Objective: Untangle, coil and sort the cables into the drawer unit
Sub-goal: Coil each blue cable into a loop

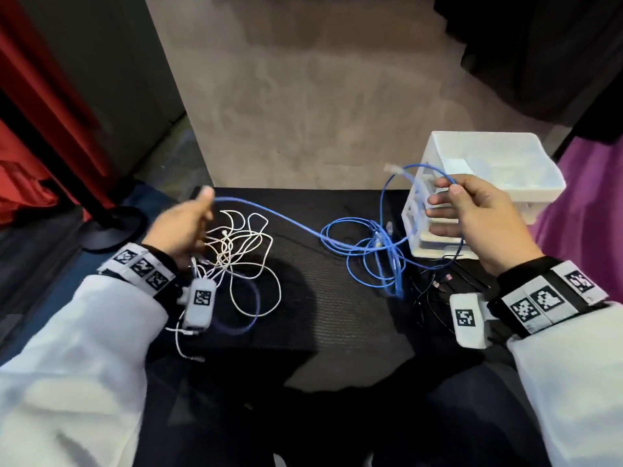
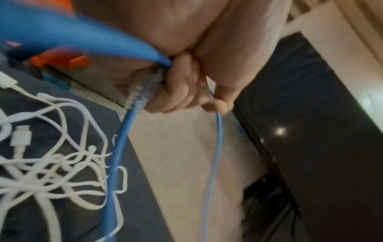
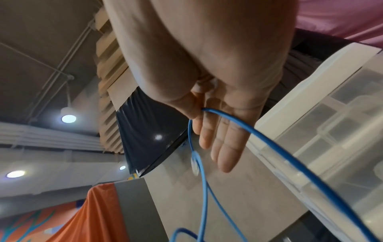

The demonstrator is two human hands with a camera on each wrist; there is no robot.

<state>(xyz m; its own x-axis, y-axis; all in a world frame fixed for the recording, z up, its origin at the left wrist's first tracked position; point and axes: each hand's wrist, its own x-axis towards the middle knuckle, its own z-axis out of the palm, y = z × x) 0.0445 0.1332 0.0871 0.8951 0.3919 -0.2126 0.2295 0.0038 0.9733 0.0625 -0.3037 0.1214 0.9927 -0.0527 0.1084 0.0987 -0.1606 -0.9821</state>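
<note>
Both hands hold the blue cable (image 1: 269, 214): left hand (image 1: 183, 227) fingers curl round a plug end, right hand (image 1: 478, 217) pinches near the other plug, other fingers spread; the run sags left-right to a knot mid-surface, nearer the right hand.

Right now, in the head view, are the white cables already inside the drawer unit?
No: the white cables lie in a loose tangle on the black table near the left hand, apart from the drawer unit.
</note>
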